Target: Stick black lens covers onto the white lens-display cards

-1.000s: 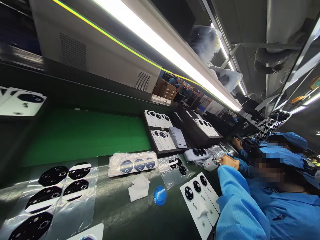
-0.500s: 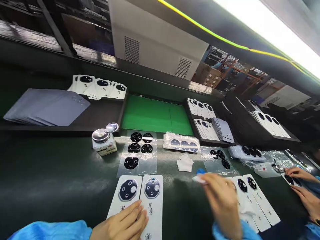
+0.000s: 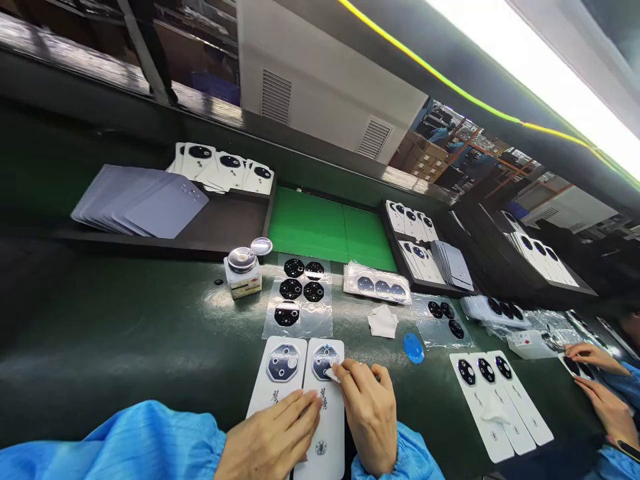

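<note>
Two white phone back panels lie side by side on the dark green bench: a left panel (image 3: 260,393) and a right panel (image 3: 332,417). Each has a dark octagonal camera plate at its top. My left hand (image 3: 273,433) rests with outstretched fingers across the lower part of both panels, covering some of the printed characters. In my right hand (image 3: 367,413) a small white wipe (image 3: 332,375) is pinched, its tip touching the camera plate (image 3: 323,361) of the right panel. Part of that wipe is hidden by the fingers.
Behind the panels lie a clear sheet (image 3: 274,319) with black octagons, a folded white cloth (image 3: 383,323) and a blue disc (image 3: 413,348). A metal-topped dispenser (image 3: 243,277) stands at left. At right are more panels (image 3: 493,427) and a co-worker's hands (image 3: 597,360).
My right hand has come left from above the bench to the right panel with the white wipe. The blue disc now lies on the bench. My left hand stays on the panels; the view has shifted.
</note>
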The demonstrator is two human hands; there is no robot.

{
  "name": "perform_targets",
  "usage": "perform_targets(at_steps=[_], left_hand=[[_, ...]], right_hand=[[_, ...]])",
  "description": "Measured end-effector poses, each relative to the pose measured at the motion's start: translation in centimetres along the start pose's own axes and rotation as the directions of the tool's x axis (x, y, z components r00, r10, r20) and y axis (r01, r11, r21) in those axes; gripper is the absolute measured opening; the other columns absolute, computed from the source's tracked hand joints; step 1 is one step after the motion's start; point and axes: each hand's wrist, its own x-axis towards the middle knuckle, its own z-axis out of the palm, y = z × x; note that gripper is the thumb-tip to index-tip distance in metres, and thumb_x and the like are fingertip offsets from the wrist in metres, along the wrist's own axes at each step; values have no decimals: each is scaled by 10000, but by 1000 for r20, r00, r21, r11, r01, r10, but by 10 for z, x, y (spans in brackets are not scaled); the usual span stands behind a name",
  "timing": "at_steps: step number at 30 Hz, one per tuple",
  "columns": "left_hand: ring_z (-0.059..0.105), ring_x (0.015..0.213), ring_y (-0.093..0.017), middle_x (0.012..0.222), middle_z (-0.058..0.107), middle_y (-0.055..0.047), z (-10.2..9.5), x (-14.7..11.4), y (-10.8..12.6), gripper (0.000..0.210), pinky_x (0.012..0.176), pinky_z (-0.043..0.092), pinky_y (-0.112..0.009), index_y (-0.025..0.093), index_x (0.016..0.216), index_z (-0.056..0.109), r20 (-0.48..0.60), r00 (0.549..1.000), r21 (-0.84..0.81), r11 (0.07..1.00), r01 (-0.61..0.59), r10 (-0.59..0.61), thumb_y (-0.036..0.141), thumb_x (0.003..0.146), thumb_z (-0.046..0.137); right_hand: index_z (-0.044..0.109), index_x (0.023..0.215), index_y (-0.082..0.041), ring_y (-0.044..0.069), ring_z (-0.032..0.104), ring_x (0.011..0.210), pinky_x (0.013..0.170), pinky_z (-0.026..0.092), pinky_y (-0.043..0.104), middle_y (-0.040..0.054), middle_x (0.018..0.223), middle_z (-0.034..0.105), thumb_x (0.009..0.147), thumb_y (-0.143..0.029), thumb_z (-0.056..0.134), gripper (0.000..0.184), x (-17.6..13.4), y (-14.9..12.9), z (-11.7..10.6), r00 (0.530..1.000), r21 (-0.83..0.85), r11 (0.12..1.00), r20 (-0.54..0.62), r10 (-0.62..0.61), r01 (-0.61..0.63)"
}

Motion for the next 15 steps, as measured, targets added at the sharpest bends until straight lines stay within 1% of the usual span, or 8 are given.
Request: perform_targets(at_steps=[3, 5, 11, 15], left_hand=[[629, 1006, -166, 1057, 708, -16, 10, -10, 5, 300, 931, 436, -299, 107, 1029, 631, 24, 1000, -2, 1000, 1, -1, 160, 1009, 336], [613, 1032, -182, 1086, 694, -27, 15, -16, 7, 271, 953, 423, -316, 100, 1058, 629, 41, 999, 0, 1000, -2, 2, 168, 998, 374], [596, 1052, -194, 1096, 684, -31, 15, -16, 7, 277, 967, 403, -329, 104, 1040, 641, 55, 998, -7, 1000, -5, 5, 161, 992, 374], [593, 1047, -191, 1092, 683, -31, 14, -15, 7, 287, 958, 404, -326, 105, 1045, 642, 63, 998, -8, 1000, -1, 1, 159, 992, 365]], right_hand=[[630, 982, -145, 124, 610, 704, 716, 353, 322, 36, 826, 693, 1024, -134, 270, 363, -1, -1, 3, 1000, -37, 999, -10, -12, 11], [632, 974, -128, 125, 601, 709, 726, 350, 321, 41, 831, 696, 1025, -126, 258, 378, 0, -1, 3, 1000, -58, 998, -6, -24, 24], [639, 1018, -107, 144, 575, 737, 727, 351, 338, 65, 874, 707, 1016, -95, 235, 404, -1, 0, 1, 997, -105, 992, 30, -65, 68], [643, 1020, -103, 149, 573, 749, 740, 355, 344, 73, 868, 706, 1022, -115, 208, 435, -5, -1, 1, 998, -120, 991, 23, -62, 64]])
